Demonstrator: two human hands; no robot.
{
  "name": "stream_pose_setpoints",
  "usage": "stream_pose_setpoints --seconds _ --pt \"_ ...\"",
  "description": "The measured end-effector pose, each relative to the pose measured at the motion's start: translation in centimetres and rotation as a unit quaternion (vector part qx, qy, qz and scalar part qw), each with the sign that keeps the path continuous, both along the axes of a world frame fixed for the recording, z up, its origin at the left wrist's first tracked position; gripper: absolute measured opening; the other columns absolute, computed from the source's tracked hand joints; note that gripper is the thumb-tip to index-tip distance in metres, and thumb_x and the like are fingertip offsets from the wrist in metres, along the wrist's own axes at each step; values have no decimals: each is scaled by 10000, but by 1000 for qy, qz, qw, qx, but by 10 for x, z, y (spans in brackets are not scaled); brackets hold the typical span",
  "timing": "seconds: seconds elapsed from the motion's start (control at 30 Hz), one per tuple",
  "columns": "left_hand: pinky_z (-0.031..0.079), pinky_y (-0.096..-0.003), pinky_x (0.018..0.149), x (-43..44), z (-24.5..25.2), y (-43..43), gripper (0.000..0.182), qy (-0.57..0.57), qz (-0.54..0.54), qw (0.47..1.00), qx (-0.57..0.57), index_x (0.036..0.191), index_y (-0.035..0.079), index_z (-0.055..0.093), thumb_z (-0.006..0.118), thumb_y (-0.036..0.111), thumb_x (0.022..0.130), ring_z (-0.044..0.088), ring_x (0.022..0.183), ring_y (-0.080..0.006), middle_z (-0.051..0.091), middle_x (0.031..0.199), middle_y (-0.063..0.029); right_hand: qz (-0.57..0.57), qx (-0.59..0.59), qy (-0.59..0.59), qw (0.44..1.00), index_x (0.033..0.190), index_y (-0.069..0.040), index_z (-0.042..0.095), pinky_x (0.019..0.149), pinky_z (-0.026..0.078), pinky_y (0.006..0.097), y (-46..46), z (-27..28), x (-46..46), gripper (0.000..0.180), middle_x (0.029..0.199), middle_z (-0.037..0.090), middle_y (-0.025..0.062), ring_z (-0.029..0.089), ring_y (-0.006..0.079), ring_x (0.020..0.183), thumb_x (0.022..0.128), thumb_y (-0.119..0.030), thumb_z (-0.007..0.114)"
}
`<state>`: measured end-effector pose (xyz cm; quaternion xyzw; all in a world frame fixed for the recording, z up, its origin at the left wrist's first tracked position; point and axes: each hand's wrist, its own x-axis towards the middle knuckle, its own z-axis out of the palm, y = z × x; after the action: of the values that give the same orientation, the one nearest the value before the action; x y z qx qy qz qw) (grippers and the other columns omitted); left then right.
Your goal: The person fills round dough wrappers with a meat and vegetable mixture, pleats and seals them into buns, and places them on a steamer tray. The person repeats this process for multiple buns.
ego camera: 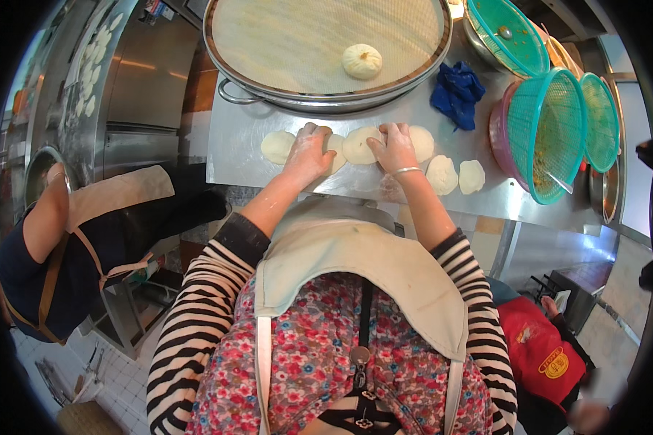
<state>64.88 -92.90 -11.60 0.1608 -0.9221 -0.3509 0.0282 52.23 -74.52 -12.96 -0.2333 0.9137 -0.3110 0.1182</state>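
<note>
Flat dough rounds lie in a row along the front of the steel table (pixel 234 155). My left hand (pixel 307 149), dusted with flour, rests over the left part of the row, between a round at the far left (pixel 276 147) and a partly covered one (pixel 336 154). Thumb and fingers are spread. My right hand (pixel 397 149) touches the right edge of the middle round (pixel 361 145), its thumb apart from the bent fingers. Another round (pixel 422 143) shows behind it. Two smaller dough pieces (pixel 442 175) (pixel 472 176) lie further right.
A filled bun (pixel 362 61) sits on the cloth-lined steamer tray (pixel 283 49) beyond the row. To the right are a crumpled blue cloth (pixel 458 95) and green mesh baskets (pixel 558 136). A co-worker (pixel 87 244) stands at the left, another person (pixel 541 348) at the lower right.
</note>
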Motion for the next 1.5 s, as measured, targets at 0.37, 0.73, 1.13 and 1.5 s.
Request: stream_pose_setpoints --seconds 0.37,0.73,1.13,1.5 --pt "512 -381 716 -1 -10 -22 372 -83 -1 993 84 936 17 651 820 228 681 641 784 -257 625 841 -115 16 37 -225 974 1062 39 654 719 541 332 44 17 15 393 883 697 147 664 183 765 781 -195 799" --pt "508 -340 837 -22 48 14 326 -121 -29 921 370 1086 17 624 739 241 878 638 981 -199 651 1078 -136 -136 -105 -70 983 1115 7 646 794 560 331 96 79 31 273 982 659 124 676 203 867 877 -109 714" --pt "425 -399 1071 -93 158 183 687 -165 -275 553 768 1381 -15 441 731 386 905 548 1246 -232 602 1286 -143 -220 -229 298 900 1130 -14 610 727 549 302 81 208 -28 311 1204 539 130 616 249 982 840 -17 721" --pt "473 -368 1014 -68 164 242 425 -113 -456 517 716 1270 6 564 712 137 894 615 1168 -221 680 1189 -141 -316 -612 61 722 1159 -39 629 666 506 230 117 255 -34 207 1009 659 39 608 101 818 986 -153 629"
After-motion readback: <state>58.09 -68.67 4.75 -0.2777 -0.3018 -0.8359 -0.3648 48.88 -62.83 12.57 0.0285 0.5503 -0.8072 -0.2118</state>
